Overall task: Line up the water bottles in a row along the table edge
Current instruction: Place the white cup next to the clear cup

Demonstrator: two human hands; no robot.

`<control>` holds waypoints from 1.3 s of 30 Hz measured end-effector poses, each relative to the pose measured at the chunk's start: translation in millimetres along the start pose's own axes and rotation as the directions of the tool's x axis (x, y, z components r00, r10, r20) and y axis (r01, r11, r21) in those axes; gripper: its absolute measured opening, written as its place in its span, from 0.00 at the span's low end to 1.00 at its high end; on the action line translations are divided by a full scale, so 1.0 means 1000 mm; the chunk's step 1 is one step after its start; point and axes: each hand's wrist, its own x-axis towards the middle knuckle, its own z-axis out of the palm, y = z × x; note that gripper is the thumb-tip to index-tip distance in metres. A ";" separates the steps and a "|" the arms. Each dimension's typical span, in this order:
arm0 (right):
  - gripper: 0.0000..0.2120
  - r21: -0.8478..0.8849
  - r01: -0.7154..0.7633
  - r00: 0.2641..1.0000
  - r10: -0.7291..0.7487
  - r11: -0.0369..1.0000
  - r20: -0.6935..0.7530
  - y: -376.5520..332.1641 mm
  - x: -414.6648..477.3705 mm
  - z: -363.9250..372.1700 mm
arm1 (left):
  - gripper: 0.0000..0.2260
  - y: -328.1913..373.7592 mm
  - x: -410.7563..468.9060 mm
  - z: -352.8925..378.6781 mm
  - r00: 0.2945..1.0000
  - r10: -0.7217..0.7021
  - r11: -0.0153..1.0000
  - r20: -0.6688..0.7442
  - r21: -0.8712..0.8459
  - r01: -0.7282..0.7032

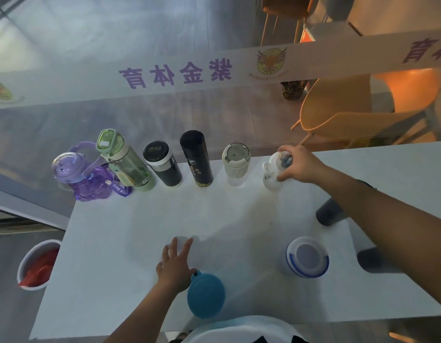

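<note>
Clear bottle [272,170] in R hand [297,164]

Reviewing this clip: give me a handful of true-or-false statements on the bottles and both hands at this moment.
1. The right hand grips the small clear bottle at the far edge. True.
2. The left hand holds the teal bottle. False: it lies open on the table beside it.
3. The purple bottle is leftmost in the row. True.
4. The blue-rimmed bottle stands in the row. False: it stands apart, nearer the person.
5. The tall black bottle lies on its side. False: it stands upright.
</note>
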 end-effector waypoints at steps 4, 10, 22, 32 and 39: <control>0.42 0.004 -0.030 0.998 0.030 1.000 -0.047 0.000 0.021 -0.006 | 0.36 -0.004 0.001 0.000 1.000 0.001 1.000 0.019 0.016 -0.002; 0.42 0.008 -0.055 0.998 0.055 0.998 -0.034 -0.002 0.034 0.001 | 0.36 -0.006 0.002 0.007 1.000 -0.002 1.000 -0.018 0.007 0.003; 0.42 0.117 -0.062 0.994 0.072 0.991 -0.081 0.005 0.033 0.016 | 0.36 -0.006 0.004 0.013 0.999 -0.033 0.999 -0.040 0.005 0.033; 0.43 0.119 -0.085 0.992 0.096 0.989 -0.086 0.003 0.033 0.018 | 0.36 -0.002 0.003 0.010 0.999 -0.039 0.999 -0.029 0.000 0.039; 0.46 0.069 -0.031 0.975 0.045 0.997 -0.216 -0.014 -0.003 0.008 | 0.35 -0.003 0.000 0.004 1.000 -0.030 0.999 -0.009 -0.010 0.030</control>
